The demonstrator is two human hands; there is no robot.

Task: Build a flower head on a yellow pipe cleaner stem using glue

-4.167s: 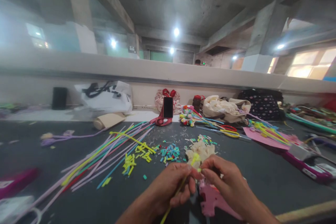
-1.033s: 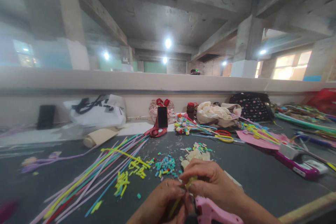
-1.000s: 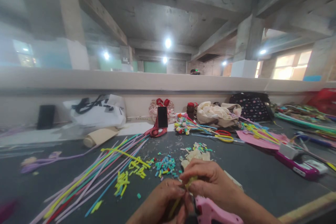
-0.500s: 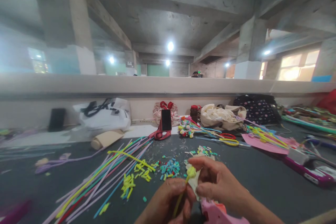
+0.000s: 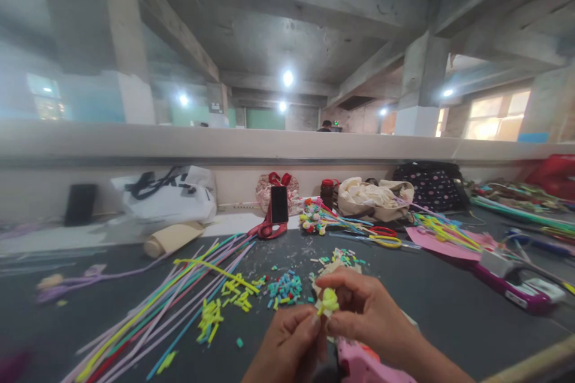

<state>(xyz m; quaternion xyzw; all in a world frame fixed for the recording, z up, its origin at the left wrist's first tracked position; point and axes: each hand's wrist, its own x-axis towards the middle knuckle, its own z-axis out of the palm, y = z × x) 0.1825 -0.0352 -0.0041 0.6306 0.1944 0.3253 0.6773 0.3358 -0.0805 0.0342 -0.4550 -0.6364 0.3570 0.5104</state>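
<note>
My left hand point(image 5: 290, 344) is closed around the stem of a yellow-green pipe cleaner, low in the middle of the view. My right hand point(image 5: 366, 317) pinches the small coiled yellow-green bud point(image 5: 329, 301) at the stem's top between thumb and fingers. Both hands meet just above a dark table point(image 5: 453, 305). A pink glue gun point(image 5: 366, 365) lies right under my right wrist. Cream paper petals point(image 5: 330, 268) sit just beyond my fingers.
Long coloured pipe cleaners point(image 5: 171, 299) fan out on the left, with cut yellow bits point(image 5: 224, 302) and blue bits point(image 5: 284, 287) beside them. Scissors point(image 5: 386, 239), a phone point(image 5: 279, 204), bags point(image 5: 168, 194) and a purple glue gun point(image 5: 516, 284) line the far side and right.
The coiled bud has risen above my fingers into view; my right hand now pinches its tip. The camera shifted slightly. My left hand keeps hold of the stem.
</note>
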